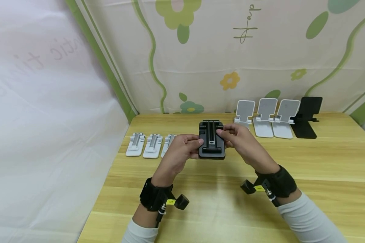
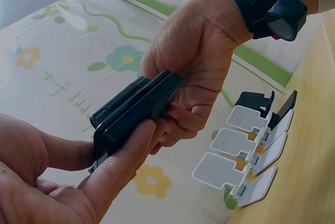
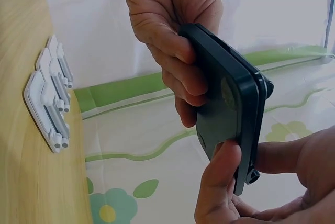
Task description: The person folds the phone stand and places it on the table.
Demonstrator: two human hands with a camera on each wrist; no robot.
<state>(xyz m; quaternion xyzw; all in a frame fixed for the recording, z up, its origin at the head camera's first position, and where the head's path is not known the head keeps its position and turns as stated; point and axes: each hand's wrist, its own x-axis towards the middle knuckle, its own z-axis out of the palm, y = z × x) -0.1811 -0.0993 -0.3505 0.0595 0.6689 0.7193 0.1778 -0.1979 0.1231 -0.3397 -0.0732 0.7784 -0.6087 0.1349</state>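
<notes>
A: Black folded phone stand (image 1: 212, 140), held flat and closed above the wooden counter (image 1: 322, 162), gripped from both sides. What could go wrong here?

B: The hold looks shallow. The left hand (image 1: 178, 152) curls its fingers round the stand's left edge, thumb on the face; the right hand (image 1: 241, 140) pinches the right edge with fingertips. If the folded plates are stiff at the hinge, a pull could likely make them slip out of the fingertips and drop to the counter, or spring open and nip a finger.

A: And where does it sit relative to the hands?

B: Squarely between them, raised clear of the counter, the grooved side toward the person. In the right wrist view, the left hand's fingers (image 3: 180, 72) wrap behind the slab.

A: Beyond that?

B: Three folded white stands (image 1: 146, 145) lie flat to the left, partly behind the left hand. Three opened white stands (image 1: 266, 116) and an opened black stand (image 1: 307, 116) stand in a row at the back right.
</notes>
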